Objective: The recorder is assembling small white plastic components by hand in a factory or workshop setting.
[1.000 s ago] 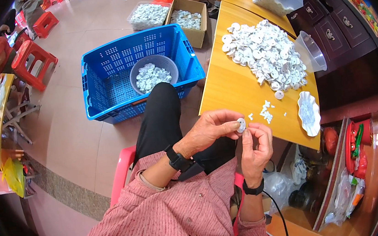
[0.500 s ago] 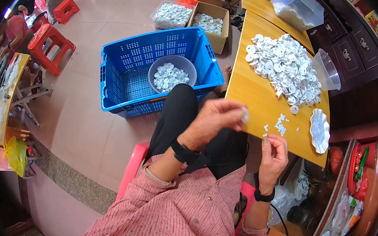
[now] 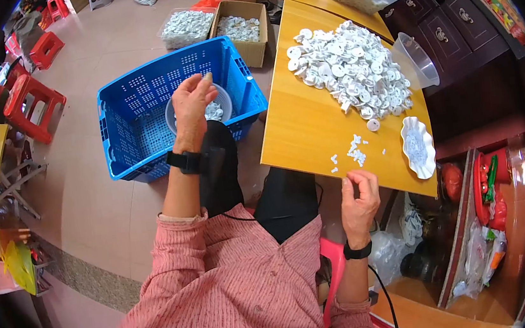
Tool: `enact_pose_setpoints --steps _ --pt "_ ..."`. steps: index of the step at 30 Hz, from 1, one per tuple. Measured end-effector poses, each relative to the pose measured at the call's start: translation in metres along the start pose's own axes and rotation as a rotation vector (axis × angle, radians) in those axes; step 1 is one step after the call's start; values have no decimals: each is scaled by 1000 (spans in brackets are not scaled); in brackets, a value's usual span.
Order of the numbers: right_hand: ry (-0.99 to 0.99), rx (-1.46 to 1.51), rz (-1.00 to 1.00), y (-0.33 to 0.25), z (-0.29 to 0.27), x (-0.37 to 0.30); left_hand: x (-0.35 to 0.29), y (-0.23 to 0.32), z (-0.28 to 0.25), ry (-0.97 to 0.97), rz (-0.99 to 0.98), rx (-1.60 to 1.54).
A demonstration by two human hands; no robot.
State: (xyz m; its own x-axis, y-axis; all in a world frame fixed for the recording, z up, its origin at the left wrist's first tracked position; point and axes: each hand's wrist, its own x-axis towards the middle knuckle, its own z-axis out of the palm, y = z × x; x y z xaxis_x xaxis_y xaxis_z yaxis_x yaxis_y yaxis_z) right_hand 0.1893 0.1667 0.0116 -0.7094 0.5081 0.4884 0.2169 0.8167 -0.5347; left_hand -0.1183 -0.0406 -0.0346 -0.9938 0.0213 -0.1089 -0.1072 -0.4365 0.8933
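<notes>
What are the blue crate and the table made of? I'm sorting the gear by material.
The blue crate looks like moulded plastic: even colour, slight sheen, walls and floor pierced with regular holes. The table shows a smooth yellowish top with faint grain, so wood or a wood-look laminate; which one cannot be told from here.

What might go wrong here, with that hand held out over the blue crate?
The left hand holds a small white piece over the grey bowl in the blue crate; dropped off-centre, it might land in the crate instead. The heap of white parts reaches close to the yellow table's far edge, so a nudge may spill some. The tiny white bits near the right hand lie close to the near edge and might be swept off.
</notes>
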Motion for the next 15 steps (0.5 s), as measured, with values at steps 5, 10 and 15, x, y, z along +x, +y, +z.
enact_pose_setpoints --steps 5,10,15 --pt "-29 -187 -175 -8 8 0 -46 -4 34 -277 5 154" --pt "-42 -288 -261 -7 10 -1 -79 -6 76 -501 150 420" --pt "20 -274 -291 3 15 -3 -94 -10 114 -591 423 661"
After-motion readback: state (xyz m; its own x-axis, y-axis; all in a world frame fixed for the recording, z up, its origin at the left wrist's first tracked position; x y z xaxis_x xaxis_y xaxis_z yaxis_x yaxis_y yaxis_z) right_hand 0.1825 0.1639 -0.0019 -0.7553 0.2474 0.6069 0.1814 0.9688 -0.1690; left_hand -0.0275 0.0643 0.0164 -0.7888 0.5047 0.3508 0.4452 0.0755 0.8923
